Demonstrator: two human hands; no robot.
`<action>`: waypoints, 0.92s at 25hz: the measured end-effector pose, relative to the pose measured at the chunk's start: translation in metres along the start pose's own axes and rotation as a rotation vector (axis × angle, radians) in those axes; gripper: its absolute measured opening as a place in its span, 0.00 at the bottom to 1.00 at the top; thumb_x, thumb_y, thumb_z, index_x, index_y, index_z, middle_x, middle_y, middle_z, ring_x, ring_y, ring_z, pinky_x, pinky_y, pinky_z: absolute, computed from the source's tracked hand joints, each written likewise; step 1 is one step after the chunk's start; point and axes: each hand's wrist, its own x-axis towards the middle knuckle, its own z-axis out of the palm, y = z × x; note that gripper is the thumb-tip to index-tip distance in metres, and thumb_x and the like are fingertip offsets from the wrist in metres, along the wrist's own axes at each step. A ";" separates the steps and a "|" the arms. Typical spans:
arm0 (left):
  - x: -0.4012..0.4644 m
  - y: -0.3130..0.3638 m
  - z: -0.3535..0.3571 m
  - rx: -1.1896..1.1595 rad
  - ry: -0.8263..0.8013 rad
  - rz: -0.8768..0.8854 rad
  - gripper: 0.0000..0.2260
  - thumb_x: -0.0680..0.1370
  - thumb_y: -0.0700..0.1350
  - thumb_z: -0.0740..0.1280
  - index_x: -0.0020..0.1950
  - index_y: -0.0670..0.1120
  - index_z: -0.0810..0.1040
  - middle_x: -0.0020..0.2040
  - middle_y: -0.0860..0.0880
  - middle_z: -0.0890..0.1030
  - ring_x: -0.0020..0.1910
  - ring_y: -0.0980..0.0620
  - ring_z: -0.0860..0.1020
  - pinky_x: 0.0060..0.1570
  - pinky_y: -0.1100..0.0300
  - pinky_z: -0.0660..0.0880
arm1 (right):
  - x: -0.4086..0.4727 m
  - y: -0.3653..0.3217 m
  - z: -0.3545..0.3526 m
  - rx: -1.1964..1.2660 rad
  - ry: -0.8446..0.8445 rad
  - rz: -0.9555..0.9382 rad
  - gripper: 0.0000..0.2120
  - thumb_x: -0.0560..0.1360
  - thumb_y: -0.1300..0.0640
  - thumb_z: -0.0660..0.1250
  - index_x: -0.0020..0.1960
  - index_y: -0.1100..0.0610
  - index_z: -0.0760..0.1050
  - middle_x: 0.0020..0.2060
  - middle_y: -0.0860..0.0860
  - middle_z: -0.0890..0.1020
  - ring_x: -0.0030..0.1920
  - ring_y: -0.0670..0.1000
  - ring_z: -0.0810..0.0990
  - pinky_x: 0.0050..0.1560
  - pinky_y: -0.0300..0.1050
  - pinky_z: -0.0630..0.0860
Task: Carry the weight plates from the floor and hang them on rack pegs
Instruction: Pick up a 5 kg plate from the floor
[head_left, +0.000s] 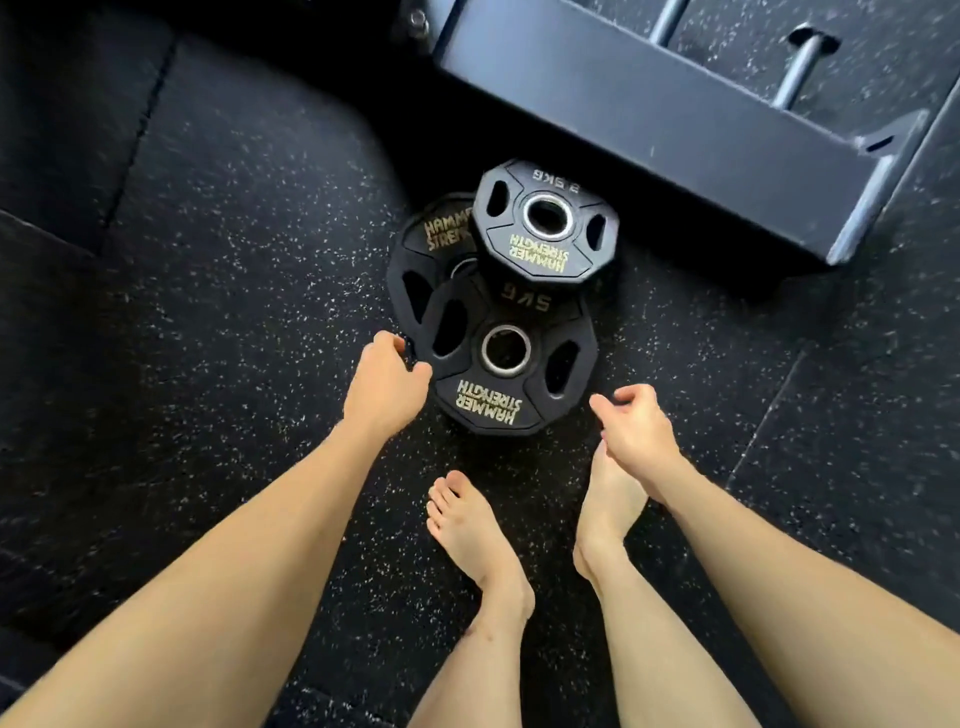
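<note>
Weight plates, black rubber-coated discs with gold lettering, lie stacked on the dark speckled rubber floor (218, 291) at twelve o'clock from two bare feet (475, 530). The left hand (384, 384) grips the rim of the nearest 5 kg plate (506, 358), fingertips hidden beneath. The right hand (631, 423) hovers loosely curled, holding nothing. A lower plate (434, 244) is mostly covered; the smaller far plate (545, 221) overlaps both. Beyond, the dark steel rack base (675, 135) is cut off.
</note>
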 end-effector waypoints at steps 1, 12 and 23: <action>0.020 0.003 0.009 -0.006 0.003 0.035 0.19 0.77 0.49 0.66 0.65 0.44 0.69 0.59 0.45 0.75 0.55 0.44 0.76 0.53 0.51 0.73 | 0.018 -0.002 0.007 -0.006 0.023 -0.017 0.25 0.77 0.41 0.62 0.68 0.54 0.64 0.47 0.46 0.77 0.56 0.54 0.77 0.65 0.60 0.70; 0.090 0.009 0.052 0.230 -0.012 0.081 0.20 0.78 0.45 0.66 0.66 0.42 0.64 0.65 0.39 0.64 0.55 0.33 0.74 0.53 0.47 0.71 | 0.113 -0.016 0.057 0.420 -0.064 0.110 0.22 0.70 0.57 0.69 0.63 0.58 0.71 0.46 0.54 0.83 0.42 0.52 0.83 0.46 0.47 0.80; -0.051 0.003 0.003 -0.734 -0.249 -0.426 0.17 0.71 0.27 0.66 0.50 0.47 0.72 0.48 0.43 0.81 0.46 0.47 0.80 0.47 0.52 0.79 | -0.026 -0.013 -0.011 0.367 -0.058 0.082 0.09 0.66 0.56 0.65 0.46 0.54 0.75 0.37 0.52 0.81 0.29 0.49 0.77 0.40 0.48 0.79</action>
